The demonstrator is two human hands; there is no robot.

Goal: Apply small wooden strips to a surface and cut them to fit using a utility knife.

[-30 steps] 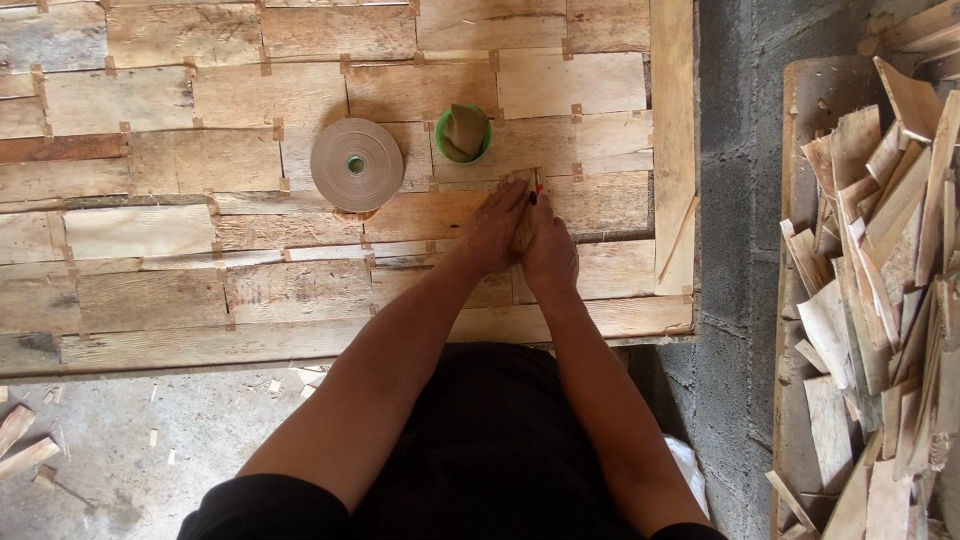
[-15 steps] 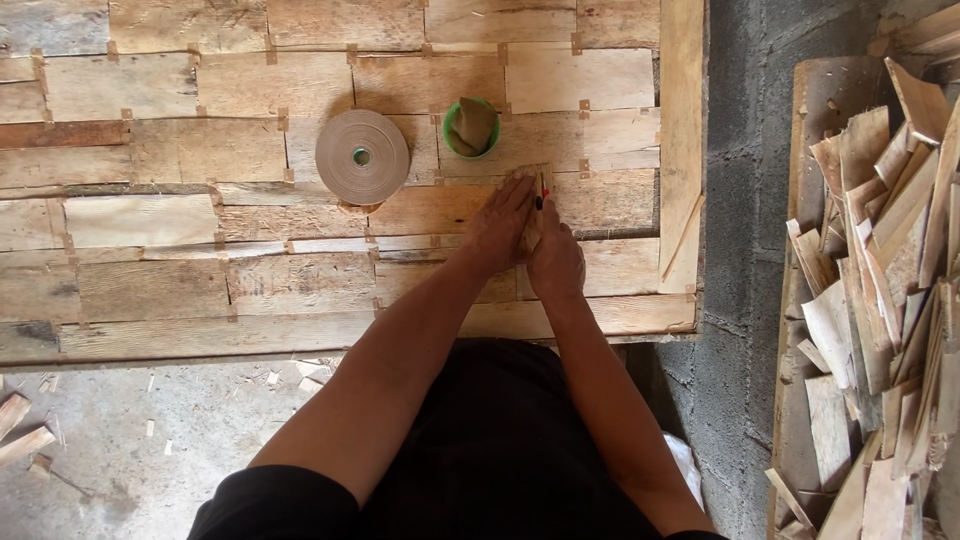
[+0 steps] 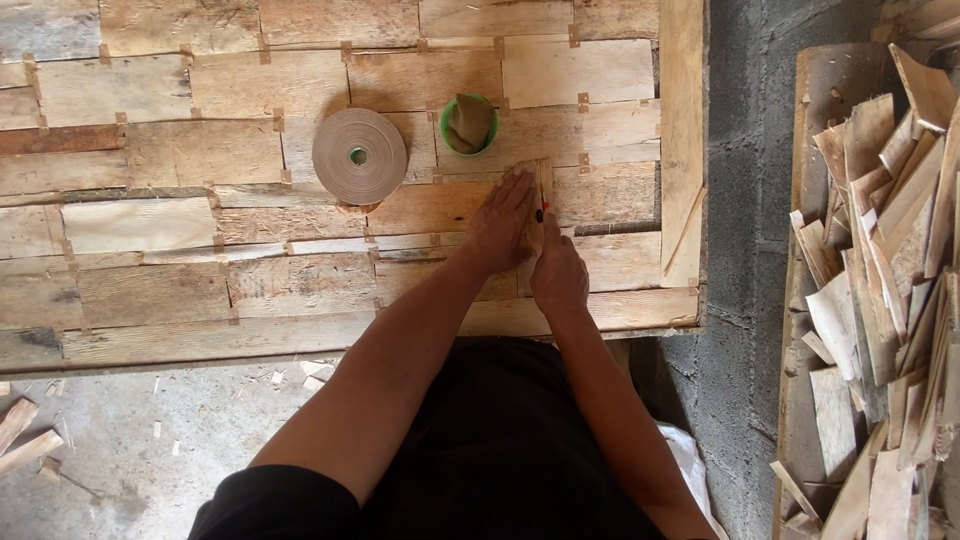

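- Landmark: tape roll (image 3: 359,156), round, tan paper, green core, lying flat on the tabletop (image 3: 150,290) of patched wood veneer sheets joined with small tan tape squares.
- Far left and below the roll: loose wood scraps (image 3: 25,435) and chips on the grey floor (image 3: 130,460), off the tabletop's near edge.
- Just right of the roll: green cup (image 3: 468,125), small, round, with a brownish folded piece inside; close to the roll, not touching it.
- Right and slightly below the roll: veneer strip (image 3: 543,190), narrow, upright in view, lying on the tabletop under the hands.
- Left hand (image 3: 502,225): flat, fingers stretched out and together, palm pressing the strip's left side; grips nothing.
- Right hand (image 3: 558,272): just right of the left hand, touching it, fingers curled, fingertip on the strip; a small red bit shows at the fingers, cannot tell what it is or if it is held.
- Further right of the roll: tabletop's right edge board, then a grey block wall strip (image 3: 740,200).
- Far right: stack of veneer offcuts (image 3: 880,300), pale, jumbled, well apart from the hands.
- Open tabletop room lies left of the roll and below it; near edge runs just below the hands.
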